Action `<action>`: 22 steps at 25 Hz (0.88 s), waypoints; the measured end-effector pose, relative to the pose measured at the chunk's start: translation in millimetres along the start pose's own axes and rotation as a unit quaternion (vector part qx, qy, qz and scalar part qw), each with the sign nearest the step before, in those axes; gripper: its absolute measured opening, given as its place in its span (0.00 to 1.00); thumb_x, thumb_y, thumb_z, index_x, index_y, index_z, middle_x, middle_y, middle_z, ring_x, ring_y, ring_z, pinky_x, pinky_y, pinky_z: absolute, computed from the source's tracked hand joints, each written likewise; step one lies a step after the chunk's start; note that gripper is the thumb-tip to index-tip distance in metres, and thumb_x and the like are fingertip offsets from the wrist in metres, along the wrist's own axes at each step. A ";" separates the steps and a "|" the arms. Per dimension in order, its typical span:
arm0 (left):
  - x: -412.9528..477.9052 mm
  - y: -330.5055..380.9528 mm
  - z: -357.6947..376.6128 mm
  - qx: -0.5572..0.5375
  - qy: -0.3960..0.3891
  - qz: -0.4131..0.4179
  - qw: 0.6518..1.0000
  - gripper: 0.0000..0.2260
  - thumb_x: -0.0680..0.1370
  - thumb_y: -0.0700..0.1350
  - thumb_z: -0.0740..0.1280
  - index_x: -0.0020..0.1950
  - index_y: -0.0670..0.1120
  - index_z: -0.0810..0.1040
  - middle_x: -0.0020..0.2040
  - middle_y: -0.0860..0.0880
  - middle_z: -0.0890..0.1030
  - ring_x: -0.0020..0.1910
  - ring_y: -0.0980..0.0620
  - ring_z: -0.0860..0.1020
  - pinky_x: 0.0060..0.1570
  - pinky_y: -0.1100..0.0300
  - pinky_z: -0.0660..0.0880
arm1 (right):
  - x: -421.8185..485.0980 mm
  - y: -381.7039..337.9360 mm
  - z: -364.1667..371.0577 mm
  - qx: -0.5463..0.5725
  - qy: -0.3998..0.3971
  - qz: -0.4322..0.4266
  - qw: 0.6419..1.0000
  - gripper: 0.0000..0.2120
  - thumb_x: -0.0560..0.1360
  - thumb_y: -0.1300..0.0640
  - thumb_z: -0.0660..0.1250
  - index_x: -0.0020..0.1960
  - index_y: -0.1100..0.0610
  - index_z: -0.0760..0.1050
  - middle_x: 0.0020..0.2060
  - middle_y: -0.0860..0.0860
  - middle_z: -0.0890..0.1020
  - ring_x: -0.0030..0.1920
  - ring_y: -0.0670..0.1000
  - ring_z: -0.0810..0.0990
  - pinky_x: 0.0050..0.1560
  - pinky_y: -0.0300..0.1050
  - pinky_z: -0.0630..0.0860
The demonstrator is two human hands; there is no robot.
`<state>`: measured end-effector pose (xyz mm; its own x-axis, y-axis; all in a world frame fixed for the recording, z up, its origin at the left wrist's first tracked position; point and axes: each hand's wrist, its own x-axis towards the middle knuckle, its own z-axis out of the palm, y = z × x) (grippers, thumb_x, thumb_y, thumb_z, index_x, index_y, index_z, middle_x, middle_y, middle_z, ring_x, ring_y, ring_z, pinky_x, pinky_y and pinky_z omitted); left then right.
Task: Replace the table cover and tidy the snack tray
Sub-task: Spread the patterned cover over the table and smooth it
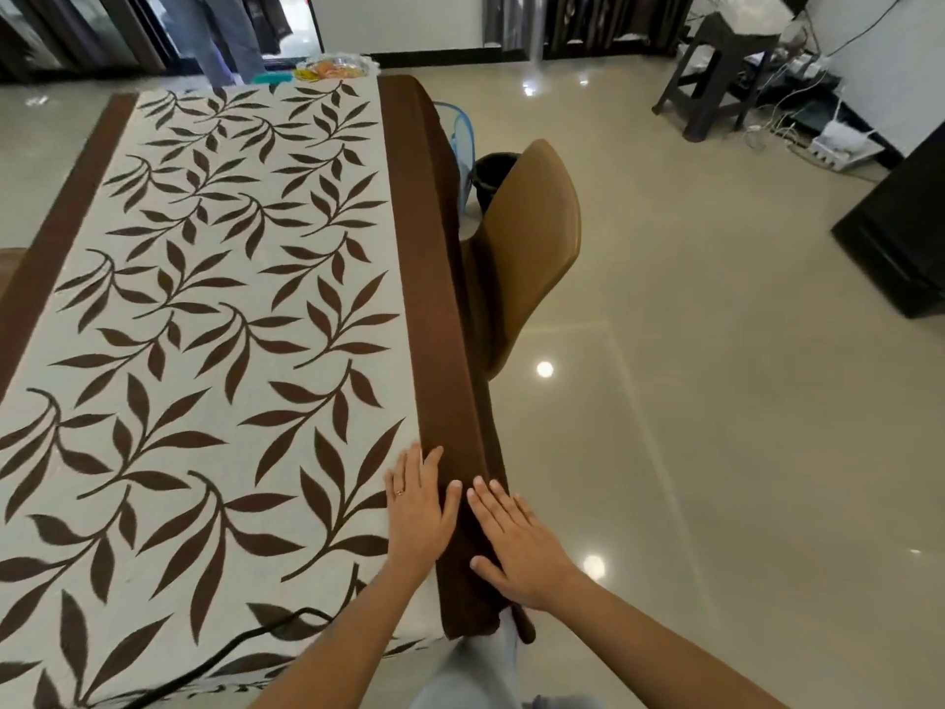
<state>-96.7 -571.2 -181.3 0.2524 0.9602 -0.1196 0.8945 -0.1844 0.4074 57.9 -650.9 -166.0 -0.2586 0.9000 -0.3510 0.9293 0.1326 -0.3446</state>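
Table cover (pixel 220 309), cream with brown leaves, spread over the bench; left hand (pixel 417 514) and right hand (pixel 516 542) flat, fingers extended (holding nothing), on its brown near-right border; snack tray (pixel 335 69) at its far end.

Left hand (pixel 417 509) flat, palm down, fingers together, ring on one finger. Right hand (pixel 516 545) just beside it, also flat, fingers spread. Both forearms bare, extended forward.

Looked like home dining room: cloth-covered table (pixel 245 309), tan chair (pixel 532 232), glossy tiled floor (pixel 716 401), plastic stool (pixel 721 69).
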 end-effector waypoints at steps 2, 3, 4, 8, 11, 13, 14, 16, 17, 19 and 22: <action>31.8 15.3 -1.9 0.019 -0.023 -0.009 1.000 0.25 0.82 0.56 0.51 0.78 0.52 0.53 0.79 0.45 0.50 0.78 0.44 0.46 0.75 0.46 0.44 | 15.4 19.6 -22.5 0.001 -0.018 -0.031 0.999 0.35 0.80 0.42 0.49 0.77 0.50 0.33 0.76 0.45 0.34 0.75 0.48 0.32 0.75 0.48 0.34; 44.0 21.3 -1.8 0.039 -0.037 -0.015 0.998 0.26 0.82 0.56 0.50 0.79 0.53 0.49 0.80 0.46 0.47 0.78 0.43 0.44 0.75 0.45 0.44 | 24.3 26.4 -30.2 -0.001 -0.029 -0.044 0.999 0.34 0.80 0.44 0.50 0.77 0.51 0.34 0.76 0.45 0.35 0.76 0.48 0.33 0.75 0.48 0.34; 52.7 26.9 -1.2 0.057 -0.048 -0.024 0.997 0.26 0.82 0.56 0.48 0.79 0.54 0.45 0.80 0.46 0.45 0.78 0.43 0.43 0.74 0.44 0.43 | 33.3 32.5 -36.1 -0.008 -0.035 -0.056 0.998 0.34 0.80 0.45 0.50 0.77 0.51 0.34 0.76 0.46 0.35 0.76 0.48 0.33 0.75 0.48 0.34; 61.5 35.6 10.5 0.084 -0.044 -0.071 0.993 0.25 0.83 0.55 0.45 0.78 0.55 0.42 0.80 0.49 0.44 0.78 0.45 0.40 0.74 0.43 0.40 | 56.0 61.8 -51.5 -0.056 -0.082 -0.130 0.986 0.34 0.81 0.45 0.51 0.78 0.54 0.36 0.78 0.50 0.39 0.76 0.49 0.34 0.73 0.47 0.33; 59.2 44.2 18.5 0.064 0.002 -0.106 0.992 0.24 0.82 0.57 0.45 0.78 0.55 0.53 0.79 0.50 0.52 0.78 0.47 0.45 0.75 0.44 0.42 | 66.6 85.9 -66.5 -0.069 -0.123 -0.214 0.967 0.33 0.81 0.46 0.51 0.78 0.54 0.40 0.78 0.50 0.42 0.77 0.49 0.37 0.73 0.48 0.33; 64.9 60.7 20.9 0.037 0.053 -0.154 0.986 0.27 0.79 0.59 0.45 0.74 0.51 0.67 0.76 0.47 0.64 0.77 0.45 0.56 0.74 0.43 0.47 | 77.5 101.8 -80.4 -0.079 -0.154 -0.275 0.946 0.32 0.81 0.46 0.51 0.79 0.57 0.43 0.78 0.53 0.45 0.78 0.51 0.39 0.73 0.48 0.35; 73.4 70.5 21.7 0.034 0.088 -0.185 0.978 0.26 0.79 0.59 0.47 0.69 0.49 0.72 0.72 0.45 0.70 0.74 0.43 0.63 0.73 0.41 0.51 | 87.3 112.0 -90.2 -0.086 -0.159 -0.302 0.936 0.32 0.80 0.47 0.52 0.79 0.58 0.45 0.78 0.55 0.47 0.78 0.52 0.40 0.73 0.47 0.35; 93.2 90.6 24.6 0.021 0.160 -0.250 0.955 0.21 0.79 0.57 0.53 0.62 0.47 0.75 0.63 0.45 0.76 0.67 0.44 0.71 0.71 0.40 0.60 | 110.1 134.3 -113.3 -0.098 -0.157 -0.334 0.924 0.32 0.80 0.48 0.53 0.78 0.58 0.46 0.78 0.55 0.47 0.78 0.52 0.41 0.72 0.45 0.35; 104.8 97.8 24.6 0.005 0.180 -0.274 0.945 0.19 0.79 0.56 0.56 0.62 0.46 0.74 0.63 0.45 0.76 0.66 0.44 0.72 0.70 0.40 0.62 | 124.9 143.5 -126.6 -0.106 -0.145 -0.341 0.923 0.31 0.81 0.49 0.53 0.78 0.58 0.46 0.78 0.55 0.46 0.78 0.52 0.41 0.72 0.44 0.35; 130.2 110.4 22.7 -0.018 0.178 -0.303 0.936 0.20 0.80 0.54 0.58 0.68 0.45 0.71 0.69 0.44 0.71 0.71 0.43 0.67 0.71 0.43 0.61 | 155.4 161.0 -154.2 -0.128 -0.117 -0.345 0.922 0.31 0.81 0.52 0.54 0.78 0.57 0.45 0.78 0.54 0.44 0.78 0.53 0.40 0.70 0.44 0.35; 166.1 120.5 19.7 -0.035 0.108 -0.335 0.935 0.26 0.82 0.57 0.54 0.78 0.49 0.56 0.78 0.45 0.56 0.78 0.42 0.52 0.74 0.42 0.50 | 206.5 178.7 -191.8 -0.165 -0.083 -0.358 0.915 0.30 0.81 0.56 0.54 0.78 0.58 0.44 0.78 0.55 0.44 0.78 0.53 0.40 0.73 0.46 0.37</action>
<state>60.4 -438.1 -169.9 -0.4435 0.8767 -0.1866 0.7972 0.4809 0.3649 221.2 -361.7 -133.1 -0.8433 0.4615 -0.2754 0.5281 0.8066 -0.2656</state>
